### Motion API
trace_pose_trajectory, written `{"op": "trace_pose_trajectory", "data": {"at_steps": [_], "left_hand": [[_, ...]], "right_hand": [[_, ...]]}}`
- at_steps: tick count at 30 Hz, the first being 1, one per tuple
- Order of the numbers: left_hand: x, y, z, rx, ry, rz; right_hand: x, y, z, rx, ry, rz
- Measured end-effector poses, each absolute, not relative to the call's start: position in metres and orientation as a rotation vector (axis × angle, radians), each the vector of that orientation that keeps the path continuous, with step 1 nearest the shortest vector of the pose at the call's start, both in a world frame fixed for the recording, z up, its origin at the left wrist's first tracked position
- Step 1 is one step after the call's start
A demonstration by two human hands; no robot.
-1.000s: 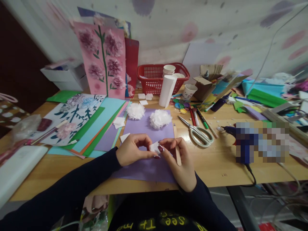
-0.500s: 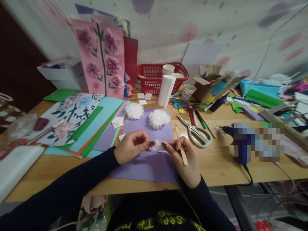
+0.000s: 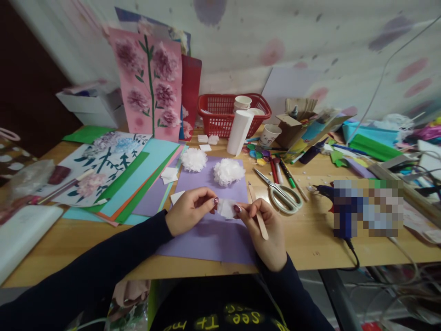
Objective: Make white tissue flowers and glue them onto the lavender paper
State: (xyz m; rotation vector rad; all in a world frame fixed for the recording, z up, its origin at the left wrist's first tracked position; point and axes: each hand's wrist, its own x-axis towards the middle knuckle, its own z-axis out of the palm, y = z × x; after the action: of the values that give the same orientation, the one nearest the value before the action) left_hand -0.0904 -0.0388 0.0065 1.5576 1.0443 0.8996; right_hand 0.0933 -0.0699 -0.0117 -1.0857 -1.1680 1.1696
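Note:
A small piece of thin white paper point(image 3: 226, 208) is stretched between my hands above a purple sheet point(image 3: 210, 241). My left hand point(image 3: 191, 209) pinches its left edge. The right edge is between the thumb and finger of my right hand point(image 3: 267, 227), which also has a wooden stick point(image 3: 258, 211) tucked across its fingers. Beyond the hands, two fluffy white paper flowers point(image 3: 193, 160) point(image 3: 228, 172) rest on the purple sheet. White paper squares point(image 3: 169, 175) lie to its left.
Scissors point(image 3: 282, 193) and markers point(image 3: 287, 173) lie right of the purple sheet, with a blue glue gun point(image 3: 344, 209) farther right. Behind are a red basket point(image 3: 217, 124), a white roll point(image 3: 239, 133) and a paper cup point(image 3: 269, 135). Coloured sheets point(image 3: 138, 184) cover the left side.
The white paper is now spread flatter between my fingers, and my left fingertips have shifted slightly up to its edge. The whole view has shifted a little.

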Motion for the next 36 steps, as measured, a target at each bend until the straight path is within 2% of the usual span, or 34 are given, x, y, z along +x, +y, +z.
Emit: {"op": "trace_pose_trajectory", "data": {"at_steps": [4, 8, 13, 19, 24, 36], "left_hand": [[-0.093, -0.034, 0.005, 1.533, 1.151, 1.039], [-0.1, -0.029, 0.003, 1.544, 1.229, 1.093], [-0.105, -0.022, 0.007, 1.923, 1.227, 0.937], [-0.082, 0.008, 0.021, 2.407, 1.063, 0.704], [-0.055, 0.032, 0.018, 2.79, 1.19, 0.556], [-0.055, 0.041, 0.012, 2.894, 1.277, 0.541]], "right_hand": [[0.101, -0.067, -0.014, -1.159, -1.252, 1.077], [0.115, -0.065, -0.004, -1.245, -1.58, 1.082], [0.143, -0.059, 0.022, -1.309, -1.857, 0.718], [0.169, -0.047, 0.025, -1.123, -1.918, 0.371], [0.167, -0.032, 0.01, -0.914, -2.072, 0.365], [0.151, -0.007, -0.005, -1.096, -2.132, 0.39]]}}
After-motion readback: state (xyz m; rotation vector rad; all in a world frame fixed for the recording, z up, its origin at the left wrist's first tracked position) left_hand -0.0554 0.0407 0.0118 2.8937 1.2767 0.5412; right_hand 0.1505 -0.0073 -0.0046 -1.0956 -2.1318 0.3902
